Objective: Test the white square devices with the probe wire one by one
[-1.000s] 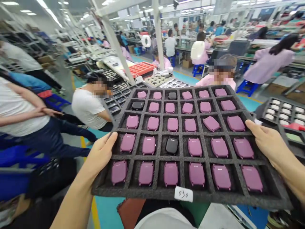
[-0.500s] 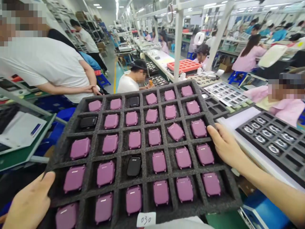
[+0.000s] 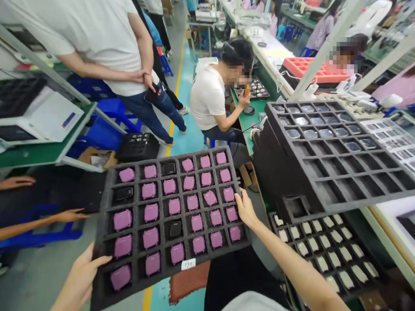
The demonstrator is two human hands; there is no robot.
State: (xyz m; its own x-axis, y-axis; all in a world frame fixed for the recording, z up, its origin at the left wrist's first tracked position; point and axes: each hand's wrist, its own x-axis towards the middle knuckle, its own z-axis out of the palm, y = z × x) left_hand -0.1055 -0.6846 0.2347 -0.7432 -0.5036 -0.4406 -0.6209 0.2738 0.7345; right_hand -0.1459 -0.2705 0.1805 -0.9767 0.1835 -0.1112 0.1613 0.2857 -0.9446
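Between my two hands I carry a dark foam tray divided into square pockets. My left hand grips its left edge near the front corner, thumb on top. On the right edge, my right hand is closed with the fingers underneath. Most pockets hold a purple watch case; a few hold a black watch case. A white label with handwritten "030" sits on the front edge. The tray tilts slightly, lower at the left front.
At right stands a tall stack of black foam trays beside a lower tray of pale parts. A person sits at the bench ahead; another stands at left. A co-worker's hands reach in from the left. Blue stools are nearby.
My view has tilted down and turned right. The tray, held in both hands, appears lower and farther off; the tray stack and the floor have come into view.
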